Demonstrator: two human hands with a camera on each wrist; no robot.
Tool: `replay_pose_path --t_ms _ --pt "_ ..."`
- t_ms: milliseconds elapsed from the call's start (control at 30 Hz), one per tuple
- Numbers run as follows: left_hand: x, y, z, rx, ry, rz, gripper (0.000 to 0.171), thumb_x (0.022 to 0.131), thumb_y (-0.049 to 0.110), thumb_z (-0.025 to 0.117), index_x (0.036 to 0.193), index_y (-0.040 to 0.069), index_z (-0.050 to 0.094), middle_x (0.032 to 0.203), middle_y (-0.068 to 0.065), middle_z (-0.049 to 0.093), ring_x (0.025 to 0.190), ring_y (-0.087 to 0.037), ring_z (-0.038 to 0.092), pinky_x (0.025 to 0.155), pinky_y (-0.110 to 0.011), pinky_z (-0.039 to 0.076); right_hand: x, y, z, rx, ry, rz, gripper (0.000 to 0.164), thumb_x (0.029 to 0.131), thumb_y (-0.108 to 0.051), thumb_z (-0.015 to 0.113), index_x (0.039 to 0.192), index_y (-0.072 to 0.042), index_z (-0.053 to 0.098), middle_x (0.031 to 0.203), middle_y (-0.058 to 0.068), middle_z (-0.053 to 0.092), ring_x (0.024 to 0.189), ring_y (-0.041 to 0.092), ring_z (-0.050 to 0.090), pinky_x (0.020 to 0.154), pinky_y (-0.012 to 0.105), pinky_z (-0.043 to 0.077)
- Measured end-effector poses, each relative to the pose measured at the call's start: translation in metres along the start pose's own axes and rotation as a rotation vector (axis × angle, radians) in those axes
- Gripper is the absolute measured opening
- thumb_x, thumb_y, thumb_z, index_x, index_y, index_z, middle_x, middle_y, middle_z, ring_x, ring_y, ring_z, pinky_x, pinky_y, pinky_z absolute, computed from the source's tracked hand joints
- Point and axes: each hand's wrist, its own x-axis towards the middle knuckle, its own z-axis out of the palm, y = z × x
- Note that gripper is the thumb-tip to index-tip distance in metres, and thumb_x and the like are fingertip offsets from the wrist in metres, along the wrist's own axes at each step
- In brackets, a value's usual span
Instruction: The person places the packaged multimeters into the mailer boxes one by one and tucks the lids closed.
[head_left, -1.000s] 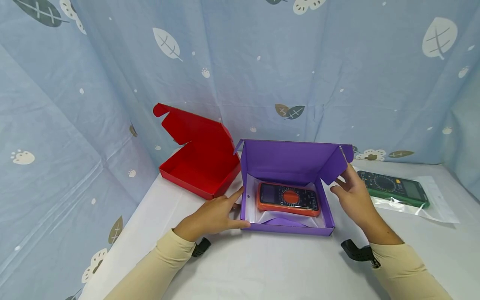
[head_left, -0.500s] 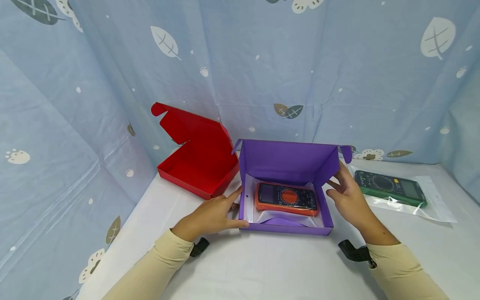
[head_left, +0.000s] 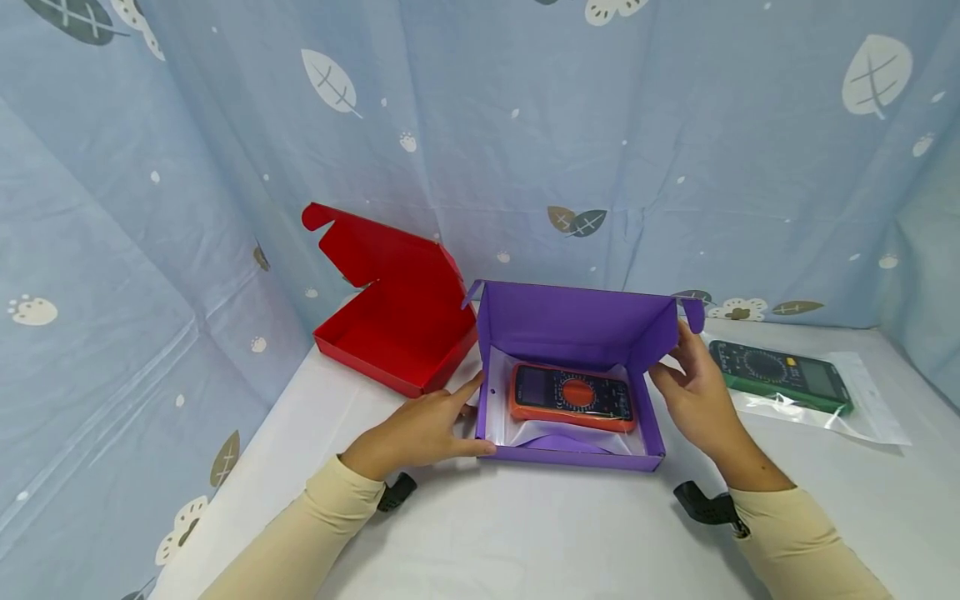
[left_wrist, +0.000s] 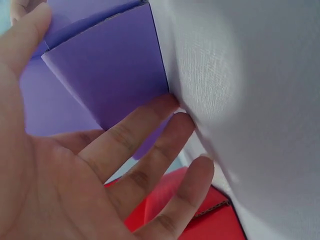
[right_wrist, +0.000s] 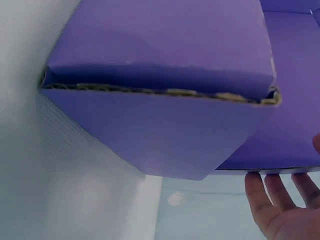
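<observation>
A purple cardboard box (head_left: 577,459) lies with its lid (head_left: 566,321) raised. Inside, an orange multimeter (head_left: 573,395) rests in a clear plastic bag (head_left: 501,408). My left hand (head_left: 420,429) touches the box's left front corner, its thumb along the front wall. The left wrist view shows that hand's fingers (left_wrist: 145,170) fairly straight, against or beside the box's side wall (left_wrist: 110,65). At the lid's right end is my right hand (head_left: 701,404), thumb near the inward-turned side flap (head_left: 656,337). In the right wrist view its extended fingertips (right_wrist: 253,181) touch the lid's outer edge.
An open red box (head_left: 405,325) stands at the left, just behind my left hand. To the right, a green multimeter (head_left: 780,377) in a clear plastic bag (head_left: 873,408) lies on the white table (head_left: 555,533). A patterned blue curtain (head_left: 480,167) hangs behind.
The lid's right side flap has turned inward, and the lid's right end has dipped slightly. My right hand has shifted a little left and up. The left hand keeps its place at the box.
</observation>
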Motion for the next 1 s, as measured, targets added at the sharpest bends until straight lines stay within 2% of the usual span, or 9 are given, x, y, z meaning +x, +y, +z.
replay_pose_path --t_ms 67,167,267,367,467,533,667,767,1000 --pt "0.0004 0.0006 -0.0009 0.006 0.020 -0.020 0.099 0.082 0.067 0.068 0.159 0.020 0.028 0.127 0.002 0.070 0.114 -0.021 0.066 0.093 -0.043 0.053 0.0001 0.0006 -0.0001 -0.025 0.014 0.004 0.065 0.103 -0.008 0.048 0.161 -0.017 0.019 0.155 0.019 0.037 0.137 0.044 0.042 0.094 0.001 0.036" --pt "0.0015 0.0019 -0.0032 -0.022 0.102 -0.054 0.085 0.089 0.061 0.063 0.157 0.018 0.034 0.130 0.000 0.069 0.117 -0.023 0.066 0.097 -0.047 0.052 -0.0002 0.0008 0.0000 -0.044 0.024 0.011 0.063 0.104 -0.011 0.048 0.161 -0.016 0.019 0.154 0.020 0.038 0.138 0.044 0.042 0.092 0.000 0.035" --pt "0.0034 0.0029 -0.0052 -0.111 0.209 -0.055 0.073 0.096 0.046 0.062 0.156 0.015 0.035 0.136 -0.003 0.065 0.119 -0.022 0.065 0.100 -0.047 0.051 -0.0005 0.0009 -0.0001 -0.037 0.026 0.007 0.064 0.104 -0.009 0.048 0.161 -0.016 0.020 0.153 0.020 0.039 0.136 0.041 0.044 0.093 0.000 0.036" --pt "0.0055 0.0030 -0.0056 -0.237 0.262 -0.016 0.074 0.097 0.033 0.064 0.158 0.014 0.028 0.146 -0.008 0.056 0.125 -0.024 0.061 0.102 -0.045 0.051 -0.0003 0.0014 -0.0004 -0.017 0.024 -0.014 0.065 0.102 -0.004 0.048 0.160 -0.015 0.021 0.151 0.020 0.041 0.134 0.029 0.047 0.095 0.002 0.037" --pt "0.0070 0.0028 -0.0048 -0.309 0.251 0.006 0.082 0.097 0.028 0.065 0.161 0.016 0.017 0.154 -0.009 0.046 0.133 -0.027 0.055 0.107 -0.047 0.046 0.0002 0.0024 -0.0001 0.009 0.014 -0.038 0.067 0.100 0.001 0.048 0.160 -0.016 0.022 0.151 0.020 0.042 0.132 0.015 0.048 0.096 0.004 0.040" --pt "0.0078 0.0028 -0.0036 -0.323 0.232 0.008 0.086 0.096 0.028 0.067 0.162 0.016 0.012 0.158 -0.010 0.041 0.137 -0.029 0.052 0.111 -0.048 0.042 0.0007 0.0034 0.0006 0.028 0.003 -0.053 0.069 0.099 0.004 0.048 0.160 -0.016 0.023 0.151 0.020 0.042 0.132 0.013 0.047 0.097 0.006 0.041" --pt "0.0079 0.0033 -0.0017 -0.305 0.199 -0.023 0.092 0.095 0.029 0.069 0.162 0.020 0.007 0.160 -0.007 0.038 0.145 -0.025 0.043 0.116 -0.046 0.036 0.0010 0.0036 0.0022 0.028 -0.018 -0.064 0.072 0.098 0.007 0.048 0.160 -0.019 0.022 0.153 0.019 0.041 0.136 0.025 0.046 0.098 0.006 0.040" --pt "0.0082 0.0033 -0.0005 -0.297 0.190 -0.034 0.096 0.093 0.029 0.071 0.162 0.022 0.005 0.159 -0.006 0.039 0.146 -0.023 0.041 0.116 -0.045 0.035 0.0010 0.0032 0.0025 0.020 -0.026 -0.061 0.073 0.098 0.007 0.048 0.160 -0.020 0.021 0.154 0.018 0.039 0.137 0.036 0.044 0.098 0.005 0.039" --pt "0.0101 0.0014 0.0032 -0.274 0.200 0.039 0.099 0.091 0.020 0.073 0.162 0.017 0.004 0.159 -0.009 0.039 0.139 -0.028 0.050 0.115 -0.046 0.038 0.0005 0.0025 0.0015 0.016 -0.034 -0.039 0.073 0.098 0.006 0.048 0.161 -0.020 0.018 0.157 0.017 0.036 0.139 0.042 0.040 0.098 0.004 0.038"
